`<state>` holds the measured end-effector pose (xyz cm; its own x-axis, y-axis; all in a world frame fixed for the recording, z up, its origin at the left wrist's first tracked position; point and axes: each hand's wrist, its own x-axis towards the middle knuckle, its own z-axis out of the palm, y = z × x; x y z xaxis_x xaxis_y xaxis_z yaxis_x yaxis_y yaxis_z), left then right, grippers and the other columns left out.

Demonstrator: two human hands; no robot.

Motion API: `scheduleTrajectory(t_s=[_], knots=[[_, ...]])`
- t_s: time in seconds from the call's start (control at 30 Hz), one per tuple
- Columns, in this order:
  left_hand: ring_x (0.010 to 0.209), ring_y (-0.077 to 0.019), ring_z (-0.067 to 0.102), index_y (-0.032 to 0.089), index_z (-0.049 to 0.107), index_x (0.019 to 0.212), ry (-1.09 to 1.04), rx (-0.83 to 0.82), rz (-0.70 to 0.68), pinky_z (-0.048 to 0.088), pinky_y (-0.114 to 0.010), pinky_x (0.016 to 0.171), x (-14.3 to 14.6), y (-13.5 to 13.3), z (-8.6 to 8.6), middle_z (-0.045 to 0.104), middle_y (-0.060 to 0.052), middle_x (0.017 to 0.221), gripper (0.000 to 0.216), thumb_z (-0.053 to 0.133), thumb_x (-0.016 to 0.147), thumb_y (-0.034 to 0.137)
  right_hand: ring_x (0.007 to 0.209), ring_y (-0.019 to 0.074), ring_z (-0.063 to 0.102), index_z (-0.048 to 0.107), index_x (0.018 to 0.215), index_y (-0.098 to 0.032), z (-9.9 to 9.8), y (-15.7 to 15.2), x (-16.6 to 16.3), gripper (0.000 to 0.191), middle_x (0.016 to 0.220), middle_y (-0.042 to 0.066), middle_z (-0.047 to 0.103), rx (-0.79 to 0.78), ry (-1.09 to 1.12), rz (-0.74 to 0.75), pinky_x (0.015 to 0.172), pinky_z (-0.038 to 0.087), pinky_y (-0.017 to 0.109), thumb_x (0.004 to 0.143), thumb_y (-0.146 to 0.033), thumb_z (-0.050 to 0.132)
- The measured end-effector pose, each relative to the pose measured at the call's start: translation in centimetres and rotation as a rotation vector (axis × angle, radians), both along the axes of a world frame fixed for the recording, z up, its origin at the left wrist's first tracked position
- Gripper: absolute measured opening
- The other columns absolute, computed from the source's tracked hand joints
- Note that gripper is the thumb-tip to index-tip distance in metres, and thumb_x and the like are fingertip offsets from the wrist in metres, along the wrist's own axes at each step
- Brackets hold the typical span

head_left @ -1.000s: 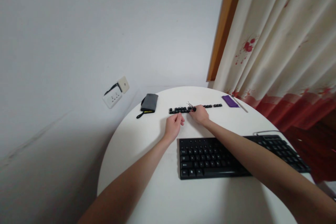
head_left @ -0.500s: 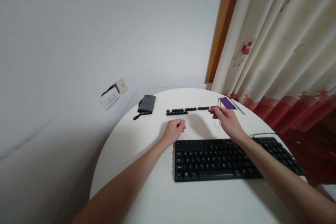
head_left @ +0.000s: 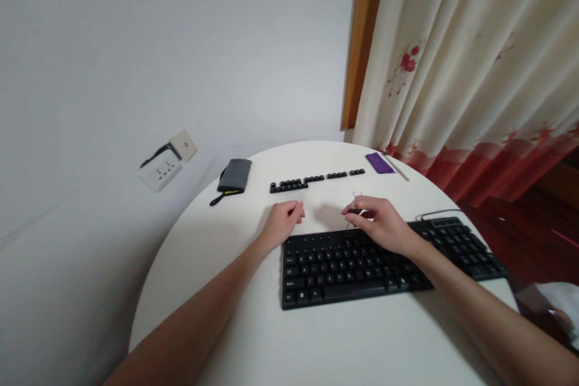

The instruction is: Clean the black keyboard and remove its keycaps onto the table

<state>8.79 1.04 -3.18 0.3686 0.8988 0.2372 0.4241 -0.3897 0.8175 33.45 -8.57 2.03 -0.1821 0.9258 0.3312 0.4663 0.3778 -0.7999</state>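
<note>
My right hand point(head_left: 382, 223) is closed in a pinch on a wire keycap puller point(head_left: 355, 211) with a dark middle, held over the top edge of a black keyboard point(head_left: 357, 289). Its thin wire ends show above and below the fingers. My left hand point(head_left: 281, 222) rests in a loose fist on the table by the keyboard's upper left corner, with nothing visible in it. Beyond both hands, several loose black keycaps point(head_left: 289, 186) stand in short rows. Part of the keyboard is hidden under my right hand and forearm.
A grey pouch point(head_left: 235, 175) with a black loop lies at the far left of the round white table point(head_left: 199, 265). At the far right are a purple cloth item point(head_left: 379, 163) and a thin stick point(head_left: 398, 169). The keyboard cable point(head_left: 438, 212) runs behind the keyboard.
My right hand has drawn back from the right end of the keycap rows toward the keyboard, carrying the puller. My left hand stays in place; the view has shifted slightly right.
</note>
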Motion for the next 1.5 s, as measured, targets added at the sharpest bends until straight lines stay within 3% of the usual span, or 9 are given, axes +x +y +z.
scheduleTrajectory(t_s=[0.23, 0.4, 0.53, 0.67, 0.93, 1.1, 1.2, 1.33, 1.5], knots=[[0.055, -0.0158, 0.059, 0.019, 0.066, 0.064, 0.013, 0.016, -0.025, 0.041, -0.025, 0.056, 0.0, 0.0, 0.0, 0.064, -0.001, 0.056, 0.041, 0.047, 0.091, 0.043, 0.079, 0.0166, 0.063, 0.075, 0.089, -0.020, 0.2, -0.4, -0.5, 0.021, 0.085, 0.004, 0.070, -0.103, -0.006, 0.159, 0.070, 0.049, 0.028, 0.088, -0.037, 0.063], [0.054, -0.0155, 0.059, 0.019, 0.066, 0.065, 0.046, 0.027, -0.036, 0.042, -0.025, 0.056, 0.1, -0.2, 0.2, 0.065, -0.001, 0.057, 0.041, 0.047, 0.092, 0.043, 0.074, 0.0160, 0.061, 0.073, 0.078, -0.018, 0.4, -0.5, -0.3, 0.025, 0.082, 0.004, 0.069, -0.165, -0.062, 0.328, 0.071, 0.048, 0.029, 0.088, -0.038, 0.061], [0.056, -0.0164, 0.061, 0.019, 0.066, 0.064, 0.025, 0.030, -0.038, 0.043, -0.026, 0.057, 0.1, -0.3, 0.3, 0.065, -0.001, 0.057, 0.041, 0.047, 0.091, 0.043, 0.066, 0.0148, 0.055, 0.067, 0.070, -0.018, -0.1, -0.3, -0.3, 0.030, 0.071, 0.001, 0.063, -0.092, -0.167, 0.178, 0.064, 0.043, 0.027, 0.090, -0.039, 0.058], [0.057, -0.0168, 0.061, 0.019, 0.066, 0.066, 0.025, 0.025, -0.036, 0.044, -0.026, 0.058, 0.1, -0.3, 0.2, 0.065, -0.001, 0.058, 0.041, 0.047, 0.091, 0.044, 0.057, 0.0141, 0.051, 0.066, 0.070, -0.017, -1.4, 0.1, -0.5, 0.038, 0.061, 0.000, 0.060, -0.127, -0.221, 0.059, 0.057, 0.038, 0.026, 0.093, -0.043, 0.052], [0.058, -0.0165, 0.062, 0.019, 0.066, 0.066, 0.042, 0.009, -0.051, 0.043, -0.026, 0.061, 0.1, -0.3, 0.1, 0.065, -0.002, 0.059, 0.040, 0.046, 0.092, 0.042, 0.063, 0.0178, 0.061, 0.067, 0.067, -0.018, -3.0, 1.0, -1.5, 0.044, 0.063, 0.004, 0.066, -0.195, -0.205, -0.194, 0.064, 0.042, 0.027, 0.095, -0.043, 0.044], [0.064, -0.0177, 0.063, 0.018, 0.066, 0.072, 0.019, 0.035, -0.061, 0.045, -0.027, 0.065, 0.0, -0.4, 0.5, 0.066, -0.003, 0.064, 0.040, 0.043, 0.095, 0.042, 0.060, 0.0163, 0.058, 0.067, 0.068, -0.016, -2.8, 1.2, -1.4, 0.044, 0.060, 0.003, 0.063, -0.192, -0.030, -0.193, 0.061, 0.042, 0.026, 0.095, -0.042, 0.045], [0.077, -0.0189, 0.064, 0.019, 0.068, 0.087, -0.010, 0.156, -0.076, 0.047, -0.029, 0.073, 0.2, -1.2, 1.4, 0.069, -0.005, 0.081, 0.034, 0.042, 0.097, 0.040, 0.061, 0.0156, 0.058, 0.068, 0.074, -0.016, -2.3, 0.7, -1.7, 0.040, 0.064, 0.002, 0.064, -0.131, 0.076, -0.179, 0.061, 0.043, 0.026, 0.095, -0.042, 0.046], [0.088, -0.0215, 0.060, 0.023, 0.065, 0.107, 0.084, 0.311, -0.196, 0.046, -0.033, 0.082, 1.0, -3.4, 2.8, 0.069, -0.006, 0.098, 0.026, 0.061, 0.089, 0.040, 0.072, 0.0166, 0.060, 0.068, 0.079, -0.017, -1.7, -0.3, -2.4, 0.031, 0.074, 0.003, 0.066, 0.052, 0.067, -0.144, 0.070, 0.045, 0.027, 0.094, -0.038, 0.051], [0.091, -0.0239, 0.059, 0.022, 0.065, 0.094, 0.202, 0.431, -0.336, 0.046, -0.037, 0.083, 2.0, -4.9, 3.3, 0.068, -0.006, 0.090, 0.027, 0.071, 0.081, 0.044, 0.078, 0.0174, 0.061, 0.069, 0.085, -0.018, -1.7, -0.9, -2.9, 0.025, 0.081, 0.004, 0.067, 0.174, 0.056, -0.059, 0.077, 0.046, 0.030, 0.096, -0.033, 0.052]])
